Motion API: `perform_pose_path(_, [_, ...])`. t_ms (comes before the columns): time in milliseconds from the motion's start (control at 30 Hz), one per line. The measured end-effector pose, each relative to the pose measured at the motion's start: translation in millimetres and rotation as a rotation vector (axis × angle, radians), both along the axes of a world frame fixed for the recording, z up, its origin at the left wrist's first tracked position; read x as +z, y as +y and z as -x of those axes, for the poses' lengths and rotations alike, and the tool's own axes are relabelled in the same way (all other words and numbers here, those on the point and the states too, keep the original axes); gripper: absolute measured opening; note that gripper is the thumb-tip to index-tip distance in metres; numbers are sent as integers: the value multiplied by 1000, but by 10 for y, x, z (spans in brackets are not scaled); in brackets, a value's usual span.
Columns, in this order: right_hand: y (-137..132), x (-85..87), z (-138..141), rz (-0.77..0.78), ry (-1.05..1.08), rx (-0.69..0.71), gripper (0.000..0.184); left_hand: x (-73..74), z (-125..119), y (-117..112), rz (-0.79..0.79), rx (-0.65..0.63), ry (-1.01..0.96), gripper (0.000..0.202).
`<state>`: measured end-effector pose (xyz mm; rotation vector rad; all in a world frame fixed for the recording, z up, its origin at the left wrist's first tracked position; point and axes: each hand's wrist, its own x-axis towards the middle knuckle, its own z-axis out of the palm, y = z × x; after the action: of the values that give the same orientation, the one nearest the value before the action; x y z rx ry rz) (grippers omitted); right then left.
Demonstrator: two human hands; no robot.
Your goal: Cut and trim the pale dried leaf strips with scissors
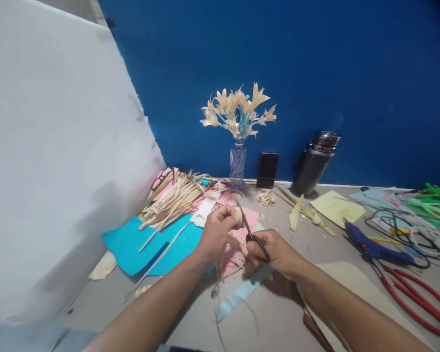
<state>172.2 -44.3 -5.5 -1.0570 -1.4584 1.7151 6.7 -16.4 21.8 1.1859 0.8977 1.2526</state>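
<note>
My right hand grips a pair of small scissors by the black handles, blades pointing up and away from me. Facing it, my left hand is closed in a pinch on a small pale piece of dried husk, mostly hidden by the fingers. The blades are right beside that piece; whether they touch it I cannot tell. Below the hands lie pink paper with scraps and a light blue strip. A roll of tape rests just beyond my left hand.
Husk flowers stand in a clear bottle beside a phone and a dark flask. Left are husk strips on blue sheets. Right are a blue glue gun, tangled cords and red-handled scissors.
</note>
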Motion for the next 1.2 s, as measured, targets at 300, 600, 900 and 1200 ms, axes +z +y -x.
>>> perform_pose_path(300, [-9, 51, -7, -34, -5, 8, 48, -2, 18, 6, -38, -11, -1, 10])
perform_pose_path(600, [9, 33, -20, -82, -20, 42, 50, 28, 19, -16, -25, -2, 21, 10])
perform_pose_path(900, [-11, 46, -15, -118, -51, 50, 48, 29, 18, -8, -13, 4, 11, 10])
perform_pose_path(1200, [-28, 53, 12, -107, -42, 39, 52, 30, 18, -8, -21, 1, 7, 10])
